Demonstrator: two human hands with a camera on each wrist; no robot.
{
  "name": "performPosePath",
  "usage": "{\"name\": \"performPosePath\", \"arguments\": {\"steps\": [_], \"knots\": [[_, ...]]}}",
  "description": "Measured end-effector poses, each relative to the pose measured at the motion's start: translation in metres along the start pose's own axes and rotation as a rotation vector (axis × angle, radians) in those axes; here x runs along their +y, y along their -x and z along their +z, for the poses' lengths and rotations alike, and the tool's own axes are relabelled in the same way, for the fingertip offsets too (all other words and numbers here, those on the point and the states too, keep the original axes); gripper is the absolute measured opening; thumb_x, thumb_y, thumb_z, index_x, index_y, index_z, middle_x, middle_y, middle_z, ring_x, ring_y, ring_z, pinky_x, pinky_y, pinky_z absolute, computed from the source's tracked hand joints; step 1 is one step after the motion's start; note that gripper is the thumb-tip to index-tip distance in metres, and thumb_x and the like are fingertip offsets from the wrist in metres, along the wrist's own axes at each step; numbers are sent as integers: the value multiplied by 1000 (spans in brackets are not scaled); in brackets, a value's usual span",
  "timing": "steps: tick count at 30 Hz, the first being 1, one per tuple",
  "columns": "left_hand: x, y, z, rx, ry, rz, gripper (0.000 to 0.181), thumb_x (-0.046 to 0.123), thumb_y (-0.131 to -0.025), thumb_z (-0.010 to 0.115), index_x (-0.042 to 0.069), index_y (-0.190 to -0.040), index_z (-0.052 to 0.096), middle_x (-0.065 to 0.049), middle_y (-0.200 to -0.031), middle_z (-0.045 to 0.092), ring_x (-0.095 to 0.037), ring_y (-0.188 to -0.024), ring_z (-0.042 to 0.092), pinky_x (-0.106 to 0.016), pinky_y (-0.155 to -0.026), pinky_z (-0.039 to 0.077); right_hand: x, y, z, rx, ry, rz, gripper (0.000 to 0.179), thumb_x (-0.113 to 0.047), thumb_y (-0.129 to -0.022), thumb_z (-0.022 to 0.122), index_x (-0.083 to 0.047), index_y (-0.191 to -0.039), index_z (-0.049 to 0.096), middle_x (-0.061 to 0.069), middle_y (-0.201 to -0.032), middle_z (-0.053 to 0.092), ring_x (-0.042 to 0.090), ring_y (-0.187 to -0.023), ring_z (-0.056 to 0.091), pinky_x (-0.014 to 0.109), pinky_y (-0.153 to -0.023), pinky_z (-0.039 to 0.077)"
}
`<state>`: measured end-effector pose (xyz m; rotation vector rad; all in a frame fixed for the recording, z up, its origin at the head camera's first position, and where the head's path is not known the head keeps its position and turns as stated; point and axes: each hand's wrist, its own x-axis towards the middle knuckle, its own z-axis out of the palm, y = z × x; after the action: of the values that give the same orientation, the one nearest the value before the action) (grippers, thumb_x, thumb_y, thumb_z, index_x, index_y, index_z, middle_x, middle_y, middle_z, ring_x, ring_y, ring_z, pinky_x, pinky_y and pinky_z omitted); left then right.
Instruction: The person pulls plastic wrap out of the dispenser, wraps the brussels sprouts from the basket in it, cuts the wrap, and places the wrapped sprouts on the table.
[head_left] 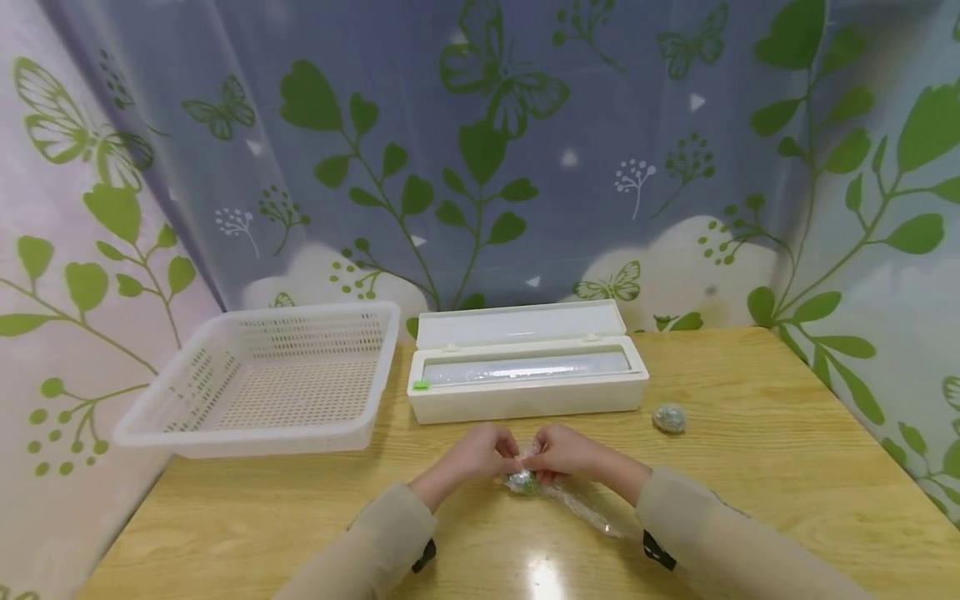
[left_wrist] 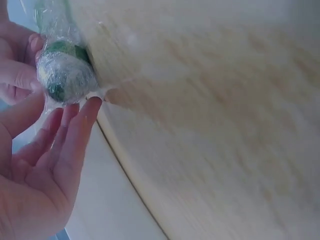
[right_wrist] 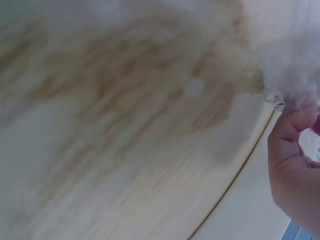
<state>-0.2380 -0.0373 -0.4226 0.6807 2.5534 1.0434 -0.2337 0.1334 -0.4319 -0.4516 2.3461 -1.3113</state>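
A small rounded object point(left_wrist: 64, 75), pale with green patches, is wrapped in clear cling film; its kind cannot be told under the film. My left hand point(head_left: 486, 454) pinches the film at one end of it, the fingertips close against the bundle in the left wrist view. Beside it, my right hand point(head_left: 566, 454) grips crumpled cling film point(right_wrist: 290, 75) between thumb and fingers. A loose strip of film point(head_left: 588, 510) trails over the table toward the right sleeve. The two hands nearly meet above the bundle and partly hide it.
Behind the hands stands a white cling film box point(head_left: 525, 406), its lid raised, a film roll point(head_left: 525, 367) inside and a green slider point(head_left: 421, 385) at the left. A white plastic basket point(head_left: 262, 437) is at left. Another wrapped bundle point(head_left: 669, 418) lies on the wooden table point(head_left: 750, 467).
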Motion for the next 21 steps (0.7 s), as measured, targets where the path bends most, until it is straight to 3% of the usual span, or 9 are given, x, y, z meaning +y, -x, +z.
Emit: {"name": "performPosePath", "arguments": {"steps": [6,12,21], "knots": [[1,1,1,-9,-62,11,11,12,-82,62,3,-75,61,1,-66,56,-8,-56,48,-21,-50,41,0,6,2,-48,-60,-15,17,-9,-83,59,1,-71,52,3,-53,54,9,-45,52,24,-46,46],[5,3,1,-57,-133,-74,18,22,-83,62,8,-72,63,1,-59,55,-11,-51,51,-22,-47,40,-3,11,1,-72,-101,2,17,-7,-86,50,4,-74,55,7,-57,58,11,-48,55,24,-46,47],[5,4,2,-121,99,-124,13,9,-83,61,-1,-74,63,-4,-61,59,-21,-54,61,-27,-50,49,-1,12,-5,-161,-157,49,16,-8,-84,52,4,-75,58,10,-62,61,11,-51,57,18,-45,43]]}}
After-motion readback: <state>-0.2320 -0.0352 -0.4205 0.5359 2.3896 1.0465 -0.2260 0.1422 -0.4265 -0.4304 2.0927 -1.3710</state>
